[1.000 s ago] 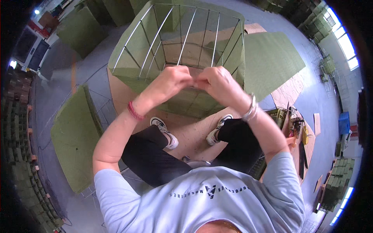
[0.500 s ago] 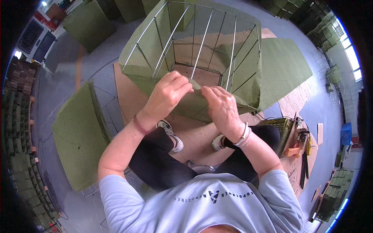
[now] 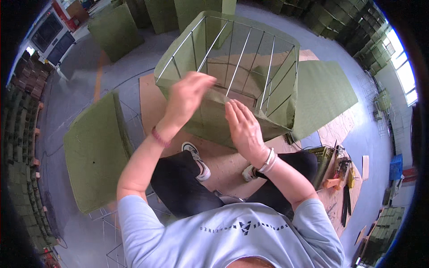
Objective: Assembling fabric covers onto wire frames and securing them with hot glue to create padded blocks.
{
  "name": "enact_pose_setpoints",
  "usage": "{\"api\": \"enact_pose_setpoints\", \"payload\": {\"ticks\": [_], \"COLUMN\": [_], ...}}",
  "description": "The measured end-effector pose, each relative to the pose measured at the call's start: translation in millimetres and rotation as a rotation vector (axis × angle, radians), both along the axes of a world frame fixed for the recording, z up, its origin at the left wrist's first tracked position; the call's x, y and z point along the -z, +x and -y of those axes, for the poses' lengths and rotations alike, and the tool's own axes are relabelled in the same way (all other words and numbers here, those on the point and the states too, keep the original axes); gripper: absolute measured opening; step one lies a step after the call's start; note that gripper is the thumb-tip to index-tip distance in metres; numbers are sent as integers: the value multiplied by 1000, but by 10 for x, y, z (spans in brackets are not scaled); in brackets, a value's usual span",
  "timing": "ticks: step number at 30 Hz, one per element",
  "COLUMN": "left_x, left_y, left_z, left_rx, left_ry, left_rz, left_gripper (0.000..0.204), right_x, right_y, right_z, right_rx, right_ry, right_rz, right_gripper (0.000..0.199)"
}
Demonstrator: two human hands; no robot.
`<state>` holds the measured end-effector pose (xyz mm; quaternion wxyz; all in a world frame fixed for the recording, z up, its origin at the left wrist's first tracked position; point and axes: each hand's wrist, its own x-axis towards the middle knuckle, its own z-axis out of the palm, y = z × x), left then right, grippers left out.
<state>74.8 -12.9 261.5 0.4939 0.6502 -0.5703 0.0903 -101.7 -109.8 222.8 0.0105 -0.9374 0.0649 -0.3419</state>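
Pressing two open hands, left (image 3: 187,99) and right (image 3: 241,126), on one fabric-covered wire basket (image 3: 232,71).

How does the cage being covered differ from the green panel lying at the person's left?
The wire cage stands as an open box, bare wires showing on top; the green panel lies flat, fully covered in fabric. Both hands, left hand and right hand, are on the cage's near edge; nothing touches the panel. Both share the same olive-green fabric.
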Motion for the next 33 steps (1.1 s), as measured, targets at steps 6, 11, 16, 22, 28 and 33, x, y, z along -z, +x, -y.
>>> {"api": "enact_pose_setpoints", "payload": {"ticks": [6, 11, 16, 22, 28, 33], "left_x": [415, 400, 185, 64, 295, 410], "left_y": [-48, -38, 231, 451, -197, -354], "left_z": [-307, -158, -13, 59, -260, -127], "left_rx": [-101, -33, 214, 441, -32, -89], "left_ry": [-45, 5, 153, 453, 1, 15], "left_rz": [406, 410, 368, 311, 414, 527], "left_gripper": [37, 28, 13, 15, 27, 27], "right_x": [-14, -47, -109, -267, -61, -81], "right_y": [104, 127, 110, 107, -101, -51], "right_z": [-19, 36, 149, 210, 149, 208], "right_rx": [1, -17, -29, -101, -107, -93], "right_ry": [81, 285, 471, 429, 124, 346], "right_rz": [-33, -99, -130, -125, 7, -122], "right_gripper": [34, 20, 14, 18, 35, 32]}}
